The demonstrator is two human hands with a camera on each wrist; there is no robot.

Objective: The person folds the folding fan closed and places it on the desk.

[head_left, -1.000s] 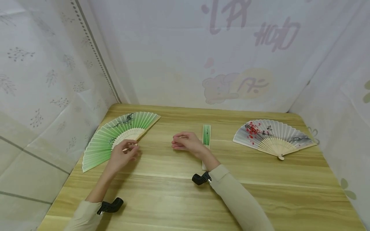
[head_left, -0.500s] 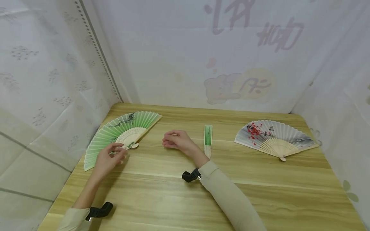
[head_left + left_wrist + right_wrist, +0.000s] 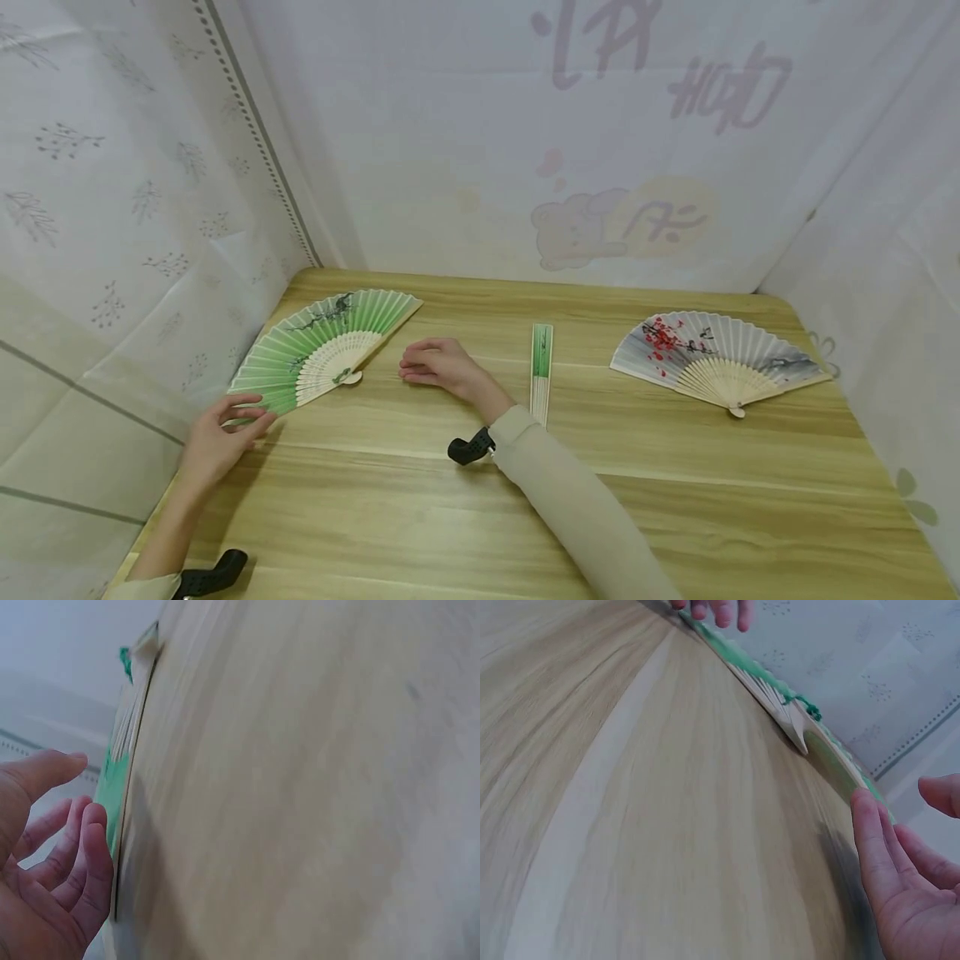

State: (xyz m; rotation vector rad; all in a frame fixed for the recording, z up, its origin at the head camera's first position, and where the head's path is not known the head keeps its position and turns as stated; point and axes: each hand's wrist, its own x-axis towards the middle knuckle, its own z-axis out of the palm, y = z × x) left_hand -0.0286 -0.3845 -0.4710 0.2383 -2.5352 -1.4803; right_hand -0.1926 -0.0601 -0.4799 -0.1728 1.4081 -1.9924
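Note:
A green folding fan [image 3: 315, 350] lies spread at the table's left, its pale ribs meeting at a pivot with a small green knotted cord. Over its lower left end hovers my left hand [image 3: 221, 437], fingers loosely bent and holding nothing; it hides that corner. In the left wrist view the thumb [image 3: 52, 772] stands apart from the fingers. To the right of the fan's pivot, my right hand [image 3: 442, 367] is held above the wood with nothing in it. Between its thumb and fingers a gap shows in the right wrist view.
A folded green fan [image 3: 542, 367] lies upright in the middle of the table [image 3: 712, 492], its lower end partly behind the right sleeve. An open grey fan with red blossoms [image 3: 720, 358] lies at the right. Patterned curtains [image 3: 420, 150] enclose the back and sides.
My left hand has moved left and toward me, from the green fan's pivot to its lower left end. The right hand has drifted left, uncovering more of the folded fan. The fans stay put.

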